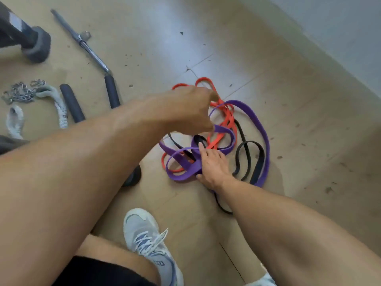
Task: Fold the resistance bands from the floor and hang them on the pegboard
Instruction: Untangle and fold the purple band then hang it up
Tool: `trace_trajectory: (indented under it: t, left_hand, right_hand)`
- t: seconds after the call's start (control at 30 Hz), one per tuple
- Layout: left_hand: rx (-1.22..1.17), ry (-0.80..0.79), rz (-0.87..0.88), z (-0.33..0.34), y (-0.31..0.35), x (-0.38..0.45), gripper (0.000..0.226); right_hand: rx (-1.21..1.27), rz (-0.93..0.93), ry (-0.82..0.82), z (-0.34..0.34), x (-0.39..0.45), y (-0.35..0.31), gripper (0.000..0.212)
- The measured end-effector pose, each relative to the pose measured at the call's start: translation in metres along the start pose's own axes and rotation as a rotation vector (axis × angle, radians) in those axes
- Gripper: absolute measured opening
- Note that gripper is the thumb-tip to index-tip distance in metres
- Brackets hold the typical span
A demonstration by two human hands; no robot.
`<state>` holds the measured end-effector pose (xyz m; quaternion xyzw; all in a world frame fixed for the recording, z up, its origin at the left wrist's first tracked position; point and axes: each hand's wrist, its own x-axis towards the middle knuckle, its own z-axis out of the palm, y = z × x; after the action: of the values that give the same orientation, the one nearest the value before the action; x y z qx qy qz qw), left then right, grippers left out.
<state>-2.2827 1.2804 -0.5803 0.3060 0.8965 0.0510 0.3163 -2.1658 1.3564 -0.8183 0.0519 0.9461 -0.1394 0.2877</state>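
Down on the tiled floor (268, 48), right of the frame's centre, our three resistance bands lay tangled in one heap: the purple band (257, 122) widest, then the black band (260, 162), then the thin orange band (223, 129). Our left hand (185, 108) was above the heap with fingers curled round the orange band (the fingertips were hidden). Our right hand (213, 167) pressed relaxed fingers on the purple band. A metal bar (90, 50) lay at upper left, a grey shoe (148, 242) at bottom centre.
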Motion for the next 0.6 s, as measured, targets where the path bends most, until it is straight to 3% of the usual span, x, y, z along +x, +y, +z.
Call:
trace_trajectory:
  t: [0.2, 0.4, 0.6]
  left_hand:
    - [0.052, 0.127, 0.147, -0.011, 0.019, -0.029, 0.067]
    - [0.076, 0.062, 0.082, -0.005, 0.014, -0.085, 0.068]
    - [-0.120, 0.132, 0.092, 0.004, 0.017, -0.137, 0.068]
  right_hand:
    - [-0.021, -0.003, 0.215, -0.004, -0.017, 0.000, 0.049]
    - [0.098, -0.008, 0.414, -0.071, -0.081, 0.012, 0.044]
    - [0.303, -0.025, 0.725, -0.178, -0.154, 0.018, 0.038]
